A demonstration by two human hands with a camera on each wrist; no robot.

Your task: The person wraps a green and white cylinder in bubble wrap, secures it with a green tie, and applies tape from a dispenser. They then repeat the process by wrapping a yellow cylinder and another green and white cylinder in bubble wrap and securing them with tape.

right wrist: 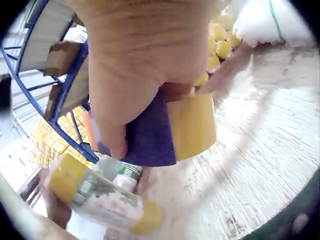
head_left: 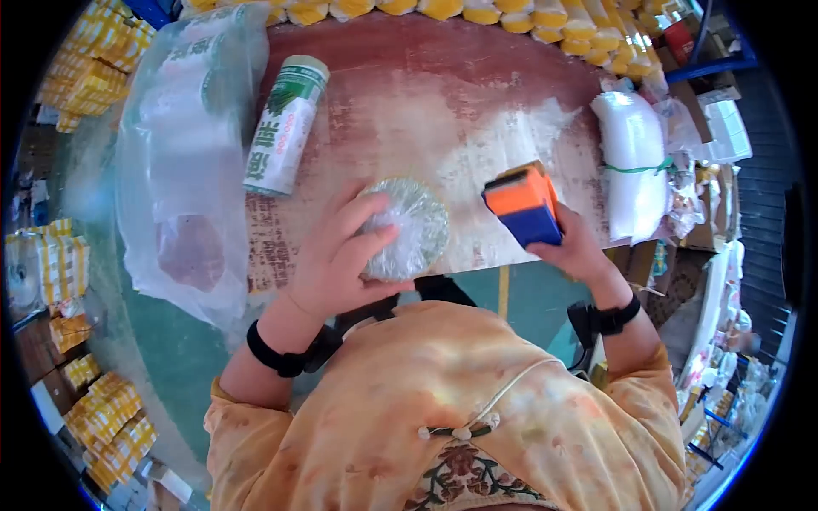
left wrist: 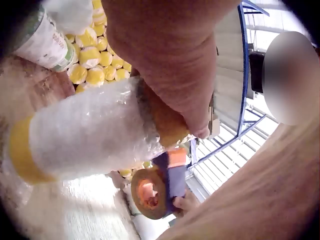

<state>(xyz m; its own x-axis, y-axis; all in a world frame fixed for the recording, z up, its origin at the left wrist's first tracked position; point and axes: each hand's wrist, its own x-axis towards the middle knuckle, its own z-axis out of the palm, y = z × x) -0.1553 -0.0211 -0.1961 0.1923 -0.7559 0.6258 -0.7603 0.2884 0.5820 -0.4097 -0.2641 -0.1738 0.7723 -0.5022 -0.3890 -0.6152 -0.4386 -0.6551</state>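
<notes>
wrapped cylinder sat at six o'clock on the table, close to the near edge, its round end facing up toward the head camera. the left hand gripped it from eight o'clock, fingers bent over the upper end, probably so that it could be steadied or turned while the long side remained exposed. whether its lower end touched the tabletop, i couldn't tell. yellow bands circled both ends, seemingly to keep the clear film from coming loose.

at four o'clock the right hand held an orange-and-blue tape dispenser above the table, thumb against the blue side and fingers wrapped around the body; that grip left the yellow tape roll uncovered, likely so it could spin freely. the dispenser and cylinder were apart.

a printed canister sat toward ten o'clock, with a plastic bag beyond it at nine, perhaps parked there to be handy for the left side. a white bundle at three was cinched by a green string, presumably for compactness. yellow-ended rolls were stacked along twelve to one, which seemed to save working room.
</notes>
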